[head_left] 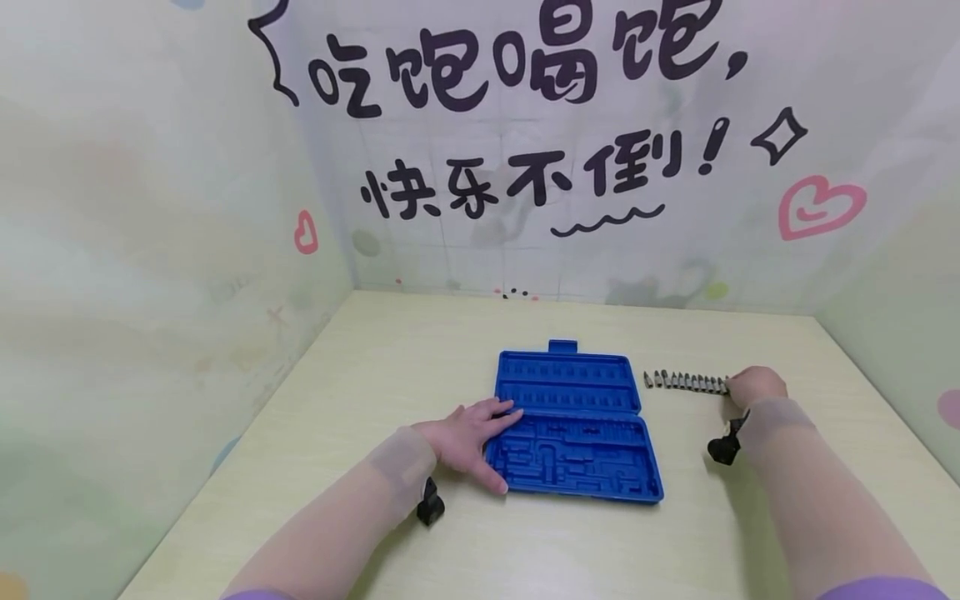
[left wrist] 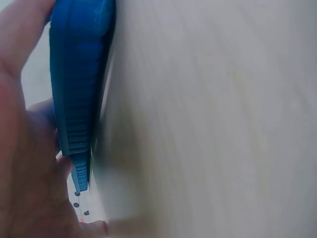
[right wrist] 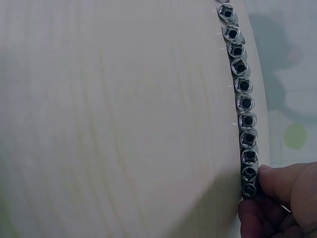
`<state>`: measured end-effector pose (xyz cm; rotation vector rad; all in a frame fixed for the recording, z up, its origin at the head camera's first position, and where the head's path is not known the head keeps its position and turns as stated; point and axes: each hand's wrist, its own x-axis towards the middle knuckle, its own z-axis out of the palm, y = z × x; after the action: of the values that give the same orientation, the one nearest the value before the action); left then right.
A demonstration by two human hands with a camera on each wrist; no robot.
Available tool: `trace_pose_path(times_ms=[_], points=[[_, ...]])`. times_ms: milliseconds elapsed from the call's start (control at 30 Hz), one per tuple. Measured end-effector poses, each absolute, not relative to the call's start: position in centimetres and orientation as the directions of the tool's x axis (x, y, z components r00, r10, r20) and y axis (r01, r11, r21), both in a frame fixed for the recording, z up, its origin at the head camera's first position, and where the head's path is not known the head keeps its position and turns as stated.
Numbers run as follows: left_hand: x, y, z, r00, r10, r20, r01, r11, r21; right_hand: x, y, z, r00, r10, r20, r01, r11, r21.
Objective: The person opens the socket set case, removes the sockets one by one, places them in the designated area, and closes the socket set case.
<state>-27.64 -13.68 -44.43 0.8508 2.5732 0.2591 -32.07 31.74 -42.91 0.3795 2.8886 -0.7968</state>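
Note:
An open blue plastic tool case [head_left: 573, 414] lies flat on the table, its moulded slots facing up and its lid folded back. My left hand [head_left: 472, 437] rests over the case's left edge with fingers spread and thumb by the front corner. In the left wrist view the ribbed side of the case [left wrist: 77, 84] stands close to my palm. To the right of the case, several metal bit sockets [right wrist: 244, 85] lie side by side in a row, square holes towards me. My right hand [head_left: 759, 387] pinches the bit socket [right wrist: 249, 190] at the row's right end between thumb and fingers.
The pale wooden table [head_left: 405, 350] is bounded by printed walls at the left, back and right. A small black camera mount [head_left: 430, 504] sits under my left wrist, and another black mount [head_left: 725, 446] under my right, close over the table.

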Motion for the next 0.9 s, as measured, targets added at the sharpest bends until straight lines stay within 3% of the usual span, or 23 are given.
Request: trace_pose_path(times_ms=[900], points=[[-27.47,-13.71,-44.25,-0.720,0.611,-0.329,0.537,0.791,0.295,-31.81,31.83,-43.92,-0.965,0.214,-0.152,0.262,0.823,-0.505]])
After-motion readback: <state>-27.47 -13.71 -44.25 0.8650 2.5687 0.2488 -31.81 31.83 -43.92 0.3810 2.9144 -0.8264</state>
